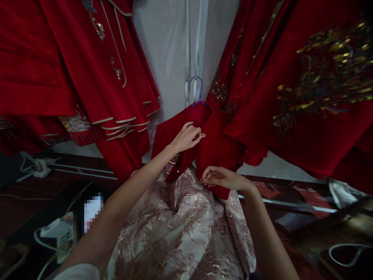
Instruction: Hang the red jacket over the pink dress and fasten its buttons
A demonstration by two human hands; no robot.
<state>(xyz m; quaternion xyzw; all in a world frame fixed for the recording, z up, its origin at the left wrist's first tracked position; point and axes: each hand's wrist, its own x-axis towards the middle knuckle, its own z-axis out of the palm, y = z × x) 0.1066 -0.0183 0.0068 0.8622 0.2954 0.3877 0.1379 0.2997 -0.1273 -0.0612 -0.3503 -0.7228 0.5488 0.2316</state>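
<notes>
A short red garment (221,144) hangs on a purple hanger (200,87) in front of me, its front opening facing me. My left hand (186,138) lies over the upper front, fingers closed at the edge by a small beaded fastener (203,135). Lower down, my right hand (223,177) has its fingertips pinched on the front edge, at another small beaded fastener (201,181). A beaded tassel ornament (171,165) hangs on the garment below my left forearm. Pale brocade fabric with a metallic pattern (180,225) spreads beneath the red hem.
Red garments with cream piping (116,89) hang at left; another with gold sequins (335,70) hangs at right. White rails (188,46) run down the wall behind the hanger. A power strip (62,233) with cords lies at lower left.
</notes>
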